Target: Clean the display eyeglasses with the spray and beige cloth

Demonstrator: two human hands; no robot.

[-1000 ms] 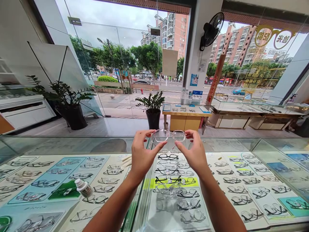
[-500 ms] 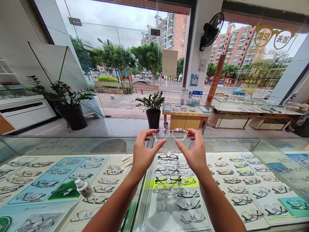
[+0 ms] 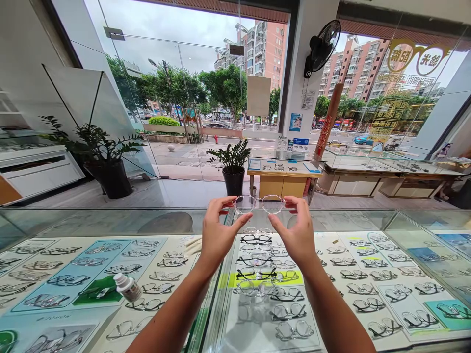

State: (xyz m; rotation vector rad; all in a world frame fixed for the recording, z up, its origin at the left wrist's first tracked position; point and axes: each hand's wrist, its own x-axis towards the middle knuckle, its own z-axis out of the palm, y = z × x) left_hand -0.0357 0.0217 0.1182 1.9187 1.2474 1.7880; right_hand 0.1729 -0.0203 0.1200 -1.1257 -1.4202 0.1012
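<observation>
Pinched between fingers and thumbs at both ends, a pair of thin-rimmed clear eyeglasses (image 3: 259, 199) is held up above a glass display counter (image 3: 217, 309), as seen from the head camera. On one side, the left hand (image 3: 218, 231) grasps the left end of the frame; opposite, the right hand (image 3: 296, 231) grips the right end, both thumbs raised toward the lower rims. Below, between the forearms, dark and clear spectacles (image 3: 256, 239) sit in rows, some on a bright yellow strip (image 3: 232, 279). To the left, a white bottle (image 3: 127, 287) stands tilted in view beside a green packet (image 3: 96, 290). Beyond the counter, a potted plant (image 3: 234, 179) stands near a wooden display table (image 3: 272, 188), with a black fan (image 3: 323, 48) mounted above and a tree-lined street outside the window.
</observation>
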